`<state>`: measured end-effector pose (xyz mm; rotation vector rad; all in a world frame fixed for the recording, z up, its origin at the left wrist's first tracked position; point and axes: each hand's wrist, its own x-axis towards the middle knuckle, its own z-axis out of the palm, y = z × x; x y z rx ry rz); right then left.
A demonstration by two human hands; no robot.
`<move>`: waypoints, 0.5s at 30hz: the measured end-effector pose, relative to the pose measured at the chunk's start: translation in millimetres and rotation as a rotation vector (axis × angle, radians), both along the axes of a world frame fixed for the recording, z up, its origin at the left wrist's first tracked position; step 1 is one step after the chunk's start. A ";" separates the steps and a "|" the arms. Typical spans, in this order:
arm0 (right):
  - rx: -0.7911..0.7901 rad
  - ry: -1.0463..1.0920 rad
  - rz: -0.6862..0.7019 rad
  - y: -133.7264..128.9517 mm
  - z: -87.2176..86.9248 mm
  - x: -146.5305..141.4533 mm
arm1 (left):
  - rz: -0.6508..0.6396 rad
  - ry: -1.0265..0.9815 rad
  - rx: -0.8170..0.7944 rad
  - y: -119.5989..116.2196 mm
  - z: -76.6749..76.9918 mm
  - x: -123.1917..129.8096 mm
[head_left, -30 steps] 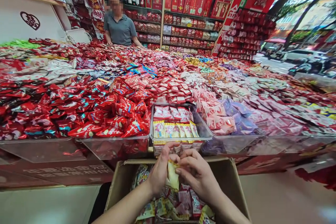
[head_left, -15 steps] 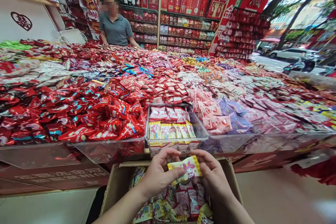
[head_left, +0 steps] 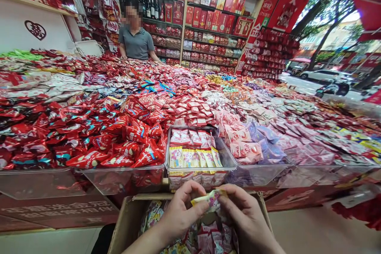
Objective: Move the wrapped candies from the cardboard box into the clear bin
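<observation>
Between my two hands is a yellow-and-white candy packet [head_left: 212,200] with a pink cartoon figure on it. My left hand [head_left: 187,208] pinches its left end, and my right hand [head_left: 239,206] grips the right end. Both hands are over an open cardboard box [head_left: 126,216] that holds pink and yellow candy packets [head_left: 210,238]. Just beyond them, a clear plastic bin [head_left: 230,158] has rows of packets standing in it, yellow ones [head_left: 190,158] in front and pink-and-white ones [head_left: 190,138] behind.
Red snack packets [head_left: 127,139] heap up on the left; pink and lilac packets [head_left: 247,143] lie to the right. A person in a grey shirt [head_left: 137,43] stands behind the wide display. Shelves with red boxes [head_left: 208,16] line the back, and a street with a white car [head_left: 327,74] shows at right.
The candy packet has tilted, so its printed face shows less, and my right fingers have closed on its right end. The view has tipped up slightly, with the scene sitting lower.
</observation>
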<state>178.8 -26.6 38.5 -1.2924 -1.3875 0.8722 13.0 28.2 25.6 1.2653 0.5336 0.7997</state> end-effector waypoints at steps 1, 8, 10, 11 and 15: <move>0.048 -0.093 -0.007 3.4 9.0 5.5 | -0.018 -0.030 -0.014 0.4 -0.7 0.3; 0.158 -0.558 -0.038 67.4 73.4 36.2 | 0.027 0.073 -0.035 1.4 0.5 2.7; 0.138 -0.645 0.051 91.9 79.2 33.1 | 0.035 0.102 -0.021 0.2 -0.3 3.0; 0.140 -0.688 0.082 103.3 79.9 29.9 | 0.036 0.115 -0.012 -0.4 -1.4 3.0; 0.109 -0.818 0.143 135.5 73.5 15.0 | 0.048 0.161 0.040 -1.3 -8.1 2.3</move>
